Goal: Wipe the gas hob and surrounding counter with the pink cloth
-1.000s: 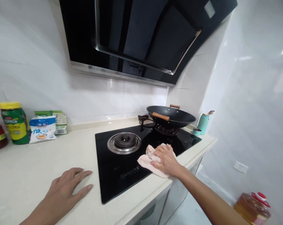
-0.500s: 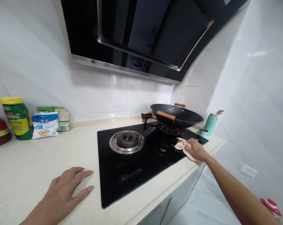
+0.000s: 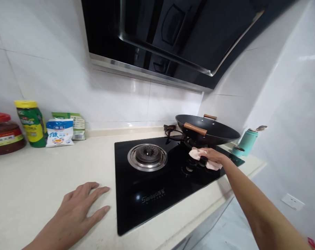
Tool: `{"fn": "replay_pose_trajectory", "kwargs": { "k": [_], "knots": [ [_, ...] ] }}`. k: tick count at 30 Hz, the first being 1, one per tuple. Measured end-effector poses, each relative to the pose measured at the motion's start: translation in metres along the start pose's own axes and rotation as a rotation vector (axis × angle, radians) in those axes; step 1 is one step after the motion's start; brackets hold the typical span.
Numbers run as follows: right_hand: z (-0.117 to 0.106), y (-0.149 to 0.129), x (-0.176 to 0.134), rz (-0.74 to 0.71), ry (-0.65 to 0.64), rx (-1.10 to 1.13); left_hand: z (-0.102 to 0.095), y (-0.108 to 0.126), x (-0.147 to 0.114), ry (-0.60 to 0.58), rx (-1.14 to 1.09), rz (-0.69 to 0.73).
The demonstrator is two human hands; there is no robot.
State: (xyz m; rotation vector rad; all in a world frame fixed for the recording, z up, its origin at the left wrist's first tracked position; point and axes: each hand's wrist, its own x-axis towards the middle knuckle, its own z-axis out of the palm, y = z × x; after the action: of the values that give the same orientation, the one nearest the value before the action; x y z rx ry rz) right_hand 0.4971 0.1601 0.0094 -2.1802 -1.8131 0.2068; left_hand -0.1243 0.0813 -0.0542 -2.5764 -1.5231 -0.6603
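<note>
Above me the black range hood slants over the pale countertop. Set into the counter is the black cooktop, with the wok over its far burner. My left hand lies palm down on the counter, open, fingers spread, just beside the cooktop's left edge. My right hand is closed on the pink cloth, which sits bunched on the cooktop in front of the wok, around the nearer part of one black knob; another knob is just beside it.
</note>
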Motion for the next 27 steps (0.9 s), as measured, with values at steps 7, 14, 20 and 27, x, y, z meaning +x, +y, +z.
{"fn": "replay_pose_trajectory", "kwargs": {
  "k": [7,14,20,27],
  "knots": [
    [-0.017,-0.025,0.009,-0.088,-0.242,0.087,0.000,0.001,-0.002,0.020,-0.015,0.009],
    [-0.001,-0.070,0.031,-0.194,-0.227,-0.113,0.002,0.002,-0.005,0.020,-0.006,0.006],
    [0.046,-0.141,0.062,-0.316,-0.179,-0.218,-0.002,0.006,-0.006,0.017,0.010,0.014],
    [0.077,-0.187,0.096,-0.160,-0.021,-0.330,-0.010,0.021,-0.009,0.024,-0.008,0.028]
  ]
}}
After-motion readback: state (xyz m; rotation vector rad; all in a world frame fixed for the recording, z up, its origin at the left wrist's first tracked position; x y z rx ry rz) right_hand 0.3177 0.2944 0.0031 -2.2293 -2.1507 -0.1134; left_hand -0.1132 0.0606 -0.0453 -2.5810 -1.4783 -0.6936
